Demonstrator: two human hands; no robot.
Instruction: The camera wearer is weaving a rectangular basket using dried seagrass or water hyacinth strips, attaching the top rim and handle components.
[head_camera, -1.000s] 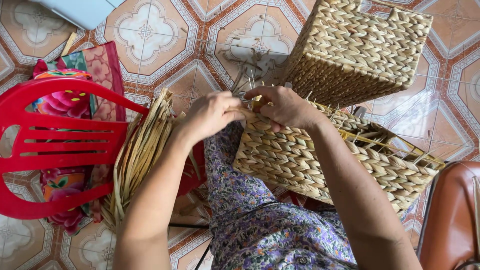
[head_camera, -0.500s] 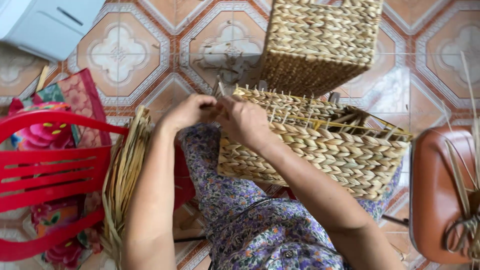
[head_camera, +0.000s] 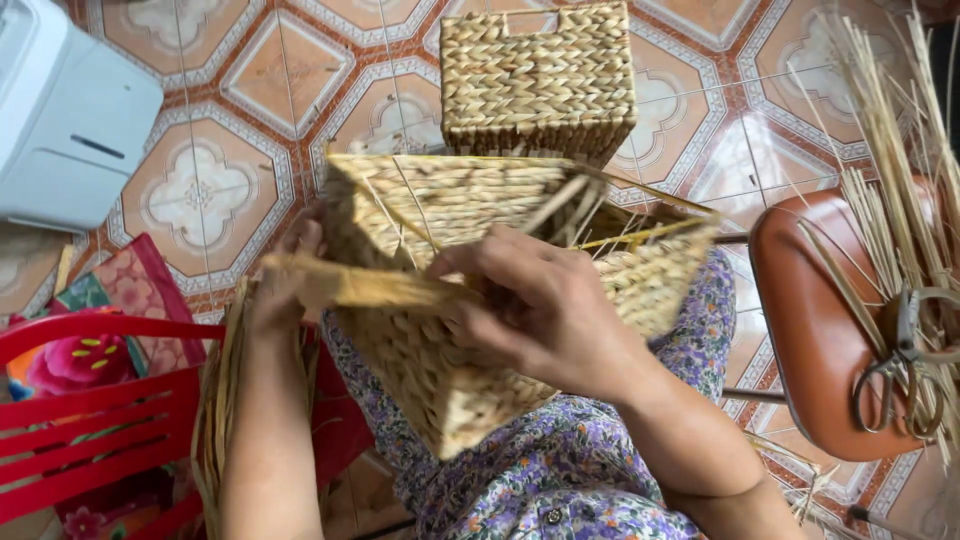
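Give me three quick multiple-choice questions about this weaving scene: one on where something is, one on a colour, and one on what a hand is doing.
1. Where do the scissors lie?
A. on the brown stool at the right
B. inside the finished basket
C. on the red chair

2. What colour is the plastic chair at the lower left?
A. blue
B. red
C. white

3. What is the right hand doing?
A. resting flat on the floor
B. holding the scissors
C. pinching a flat straw strand at the unfinished basket

Answers:
1. A, since the scissors rest among loose straws on the brown stool.
2. B, since its slats and frame are plainly red.
3. C, since its fingers close on the strand that runs across to the left hand, against the unfinished basket on the lap.
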